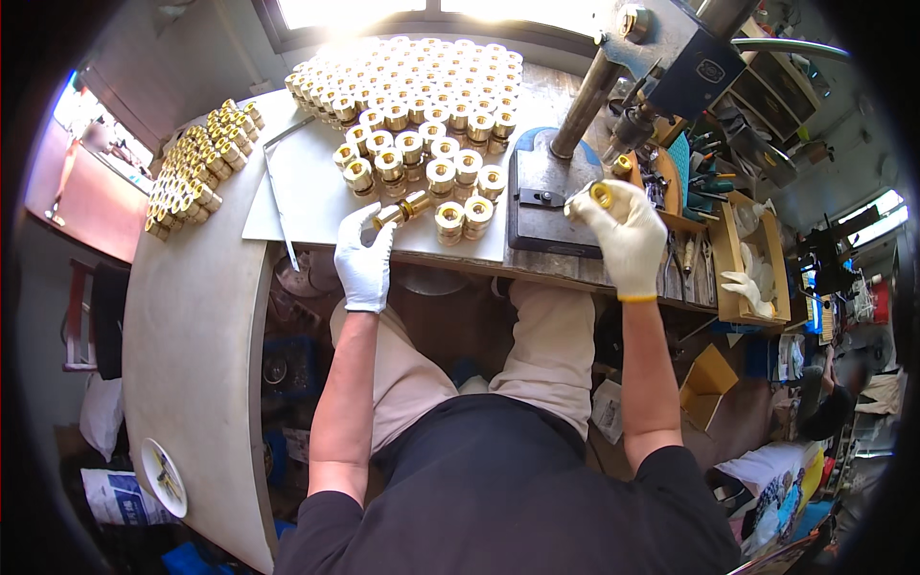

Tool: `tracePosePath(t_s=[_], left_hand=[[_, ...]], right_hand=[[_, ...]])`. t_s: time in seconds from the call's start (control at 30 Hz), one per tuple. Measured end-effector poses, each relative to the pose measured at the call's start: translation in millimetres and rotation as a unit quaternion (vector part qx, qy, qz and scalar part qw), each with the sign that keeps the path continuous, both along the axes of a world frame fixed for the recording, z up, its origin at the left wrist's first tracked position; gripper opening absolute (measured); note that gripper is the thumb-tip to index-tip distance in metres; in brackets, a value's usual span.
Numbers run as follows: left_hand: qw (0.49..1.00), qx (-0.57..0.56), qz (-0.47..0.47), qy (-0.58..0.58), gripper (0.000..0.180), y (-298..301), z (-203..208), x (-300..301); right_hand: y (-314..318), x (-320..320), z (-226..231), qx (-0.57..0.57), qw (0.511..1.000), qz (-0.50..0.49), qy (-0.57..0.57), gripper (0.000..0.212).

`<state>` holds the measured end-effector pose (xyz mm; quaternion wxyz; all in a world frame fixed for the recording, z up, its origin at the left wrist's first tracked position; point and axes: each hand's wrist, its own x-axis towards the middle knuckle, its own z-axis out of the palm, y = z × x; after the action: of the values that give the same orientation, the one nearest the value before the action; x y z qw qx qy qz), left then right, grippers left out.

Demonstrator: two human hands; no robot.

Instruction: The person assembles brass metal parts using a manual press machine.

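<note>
My left hand, in a white glove, has its thumb and fingers closed on a brass fitting, which lies tilted at the front edge of a white board. Farther right, my right hand, in a cream glove with a yellow cuff, pinches a brass ring-shaped piece with its opening facing up. That hand is over the right side of the drill press base. Upright brass fittings stand in a crowded group just beyond my left hand.
The press column and chuck rise beyond my right hand. More fittings stand on the grey table at left, where a white dish sits nearer. Hand tools and an open box with gloves are at right.
</note>
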<state>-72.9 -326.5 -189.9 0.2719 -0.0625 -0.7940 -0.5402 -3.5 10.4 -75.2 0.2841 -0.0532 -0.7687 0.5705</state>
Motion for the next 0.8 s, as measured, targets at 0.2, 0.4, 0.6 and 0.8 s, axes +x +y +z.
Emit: tracePosePath(t_s=[0.2,0.4,0.6,0.8], left_hand=[[1.0,0.022,0.006,-0.02,0.037,-0.1,-4.0,6.7],[0.968,0.232,-0.066,-0.074,0.039,-12.0,-16.1,21.8],[0.965,0.247,-0.067,-0.057,0.042,-20.9,9.0,45.3],[0.959,0.253,-0.11,-0.059,0.042,-10.5,32.4,53.1]], right_hand=[[-70.6,22.1,-44.2,0.132,0.988,0.08,0.026,0.03],[-111.9,11.9,-100.3,0.063,0.991,0.054,-0.103,0.068],[-112.8,0.4,-76.1,-0.031,0.969,0.109,-0.217,0.084],[-116.8,-8.6,-63.7,-0.082,0.949,0.147,-0.267,0.081]])
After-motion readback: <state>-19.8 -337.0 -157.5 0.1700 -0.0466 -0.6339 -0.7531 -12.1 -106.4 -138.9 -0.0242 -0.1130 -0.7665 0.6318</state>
